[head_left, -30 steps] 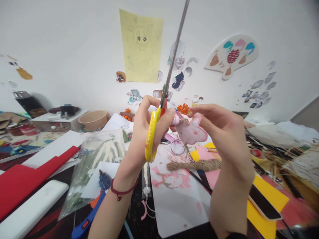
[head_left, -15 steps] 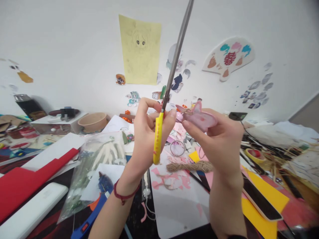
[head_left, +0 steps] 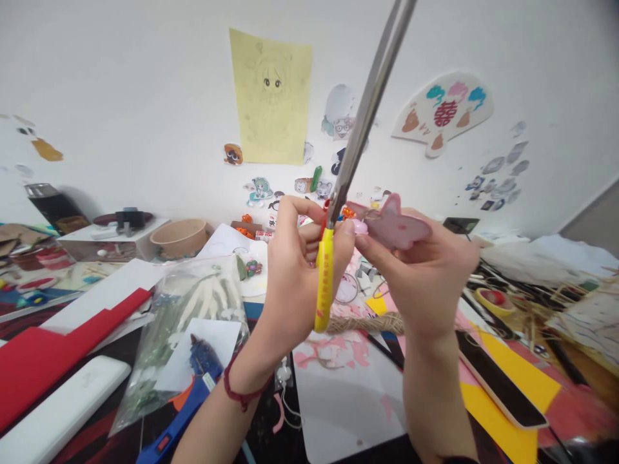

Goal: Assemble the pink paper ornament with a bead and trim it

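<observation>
My left hand (head_left: 304,267) is closed around yellow-handled scissors (head_left: 325,280), their long metal blades pointing up and to the right. Its thumb tip comes close to a pink bead (head_left: 358,227). My right hand (head_left: 430,264) pinches a pink flower-shaped piece (head_left: 400,222) with pointed petals, which has some twine tied at its left side by the bead. Whether the left fingers also touch the bead I cannot tell. Below the hands lie a hank of brown twine (head_left: 367,323) and pink scraps (head_left: 333,351) on a white sheet (head_left: 348,406).
On the left are a blue glue gun (head_left: 191,399), a clear plastic bag (head_left: 164,335), a white power bank (head_left: 68,406) and red card (head_left: 58,348). A phone (head_left: 500,380) rests on yellow paper (head_left: 527,374) at right. A white wall stands behind.
My left hand and the scissors have shifted a little to the right, with the blades leaning further right. The pink flower-shaped piece and bead have also moved slightly right.
</observation>
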The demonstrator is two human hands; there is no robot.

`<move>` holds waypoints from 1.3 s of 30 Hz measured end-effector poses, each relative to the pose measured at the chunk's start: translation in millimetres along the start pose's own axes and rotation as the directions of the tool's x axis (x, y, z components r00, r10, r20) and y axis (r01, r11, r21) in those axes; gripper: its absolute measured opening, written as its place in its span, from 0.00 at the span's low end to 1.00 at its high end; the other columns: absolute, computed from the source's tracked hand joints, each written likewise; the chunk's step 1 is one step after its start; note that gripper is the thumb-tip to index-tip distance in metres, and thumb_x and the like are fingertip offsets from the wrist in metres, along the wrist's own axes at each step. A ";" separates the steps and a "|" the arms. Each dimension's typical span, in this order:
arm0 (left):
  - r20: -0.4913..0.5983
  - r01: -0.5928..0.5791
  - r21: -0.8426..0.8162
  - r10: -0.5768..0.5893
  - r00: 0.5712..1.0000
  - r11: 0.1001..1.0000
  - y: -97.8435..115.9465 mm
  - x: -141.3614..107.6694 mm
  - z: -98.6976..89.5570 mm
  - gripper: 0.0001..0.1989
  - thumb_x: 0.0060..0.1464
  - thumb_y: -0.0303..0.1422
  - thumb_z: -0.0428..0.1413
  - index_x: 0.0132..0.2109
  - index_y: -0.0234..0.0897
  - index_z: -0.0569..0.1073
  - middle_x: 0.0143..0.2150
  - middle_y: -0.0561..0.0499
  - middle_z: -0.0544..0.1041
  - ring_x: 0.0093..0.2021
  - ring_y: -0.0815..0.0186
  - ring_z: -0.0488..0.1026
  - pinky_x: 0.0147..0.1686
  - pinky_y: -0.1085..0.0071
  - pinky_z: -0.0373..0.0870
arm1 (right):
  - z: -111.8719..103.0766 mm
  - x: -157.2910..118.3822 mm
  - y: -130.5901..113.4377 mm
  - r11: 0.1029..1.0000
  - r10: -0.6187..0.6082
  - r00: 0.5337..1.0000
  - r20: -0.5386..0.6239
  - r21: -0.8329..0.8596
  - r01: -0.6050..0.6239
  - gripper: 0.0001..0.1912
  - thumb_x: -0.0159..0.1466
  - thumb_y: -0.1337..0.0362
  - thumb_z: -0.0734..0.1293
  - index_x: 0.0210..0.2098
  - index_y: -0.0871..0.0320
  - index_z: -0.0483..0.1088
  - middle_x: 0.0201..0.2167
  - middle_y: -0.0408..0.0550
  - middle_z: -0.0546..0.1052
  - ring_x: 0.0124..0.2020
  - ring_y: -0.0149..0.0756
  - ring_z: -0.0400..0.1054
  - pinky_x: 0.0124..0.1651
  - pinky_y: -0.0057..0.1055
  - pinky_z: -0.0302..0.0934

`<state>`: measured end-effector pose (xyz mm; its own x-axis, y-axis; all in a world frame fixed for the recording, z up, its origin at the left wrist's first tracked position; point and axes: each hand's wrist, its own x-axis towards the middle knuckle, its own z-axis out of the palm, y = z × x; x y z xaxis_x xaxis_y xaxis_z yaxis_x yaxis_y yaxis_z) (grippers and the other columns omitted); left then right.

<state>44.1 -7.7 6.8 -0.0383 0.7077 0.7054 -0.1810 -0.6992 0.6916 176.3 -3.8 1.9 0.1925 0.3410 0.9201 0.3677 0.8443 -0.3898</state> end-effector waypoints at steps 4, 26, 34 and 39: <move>-0.010 -0.062 0.082 0.063 0.998 0.995 0.3 -2.7 0.7 0.13 0.65 0.39 0.61 0.41 0.43 0.62 0.25 0.61 0.69 0.19 0.74 0.63 0.19 0.74 0.59 | 1.8 1.9 1.0 0.998 -0.007 0.999 -0.053 0.059 0.010 0.08 0.59 0.66 0.78 0.37 0.48 0.81 0.35 0.39 0.84 0.37 0.39 0.80 0.46 0.45 0.78; 0.385 -0.589 0.490 0.446 0.808 0.643 -4.8 30.0 -53.8 0.20 0.53 0.42 0.70 0.43 0.42 0.68 0.22 0.62 0.69 0.18 0.73 0.60 0.20 0.77 0.59 | -36.6 9.2 -6.0 0.992 -0.043 0.997 -0.060 -0.120 0.036 0.05 0.69 0.63 0.68 0.40 0.48 0.78 0.42 0.44 0.84 0.54 0.53 0.80 0.53 0.57 0.76; 0.515 -0.627 0.601 0.360 0.778 0.495 0.5 27.9 -62.1 0.23 0.64 0.55 0.56 0.42 0.38 0.66 0.20 0.65 0.60 0.18 0.78 0.56 0.21 0.83 0.55 | -46.4 13.0 -12.2 0.987 0.099 0.995 -0.022 0.128 -0.095 0.07 0.56 0.64 0.80 0.31 0.46 0.80 0.32 0.35 0.84 0.48 0.44 0.82 0.57 0.48 0.77; 0.537 -0.617 0.634 0.309 0.785 0.466 1.1 25.3 -69.1 0.22 0.64 0.53 0.57 0.44 0.38 0.67 0.22 0.64 0.62 0.20 0.77 0.58 0.23 0.82 0.58 | -47.2 13.4 -12.6 0.988 0.062 0.997 -0.037 0.143 -0.056 0.11 0.56 0.69 0.79 0.32 0.45 0.81 0.30 0.33 0.83 0.47 0.41 0.82 0.63 0.50 0.74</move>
<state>-25.0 16.4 14.7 0.4415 0.2851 0.8508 0.5628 -0.8265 -0.0151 217.1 -29.4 17.3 0.2482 0.3773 0.8922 0.2224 0.8742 -0.4316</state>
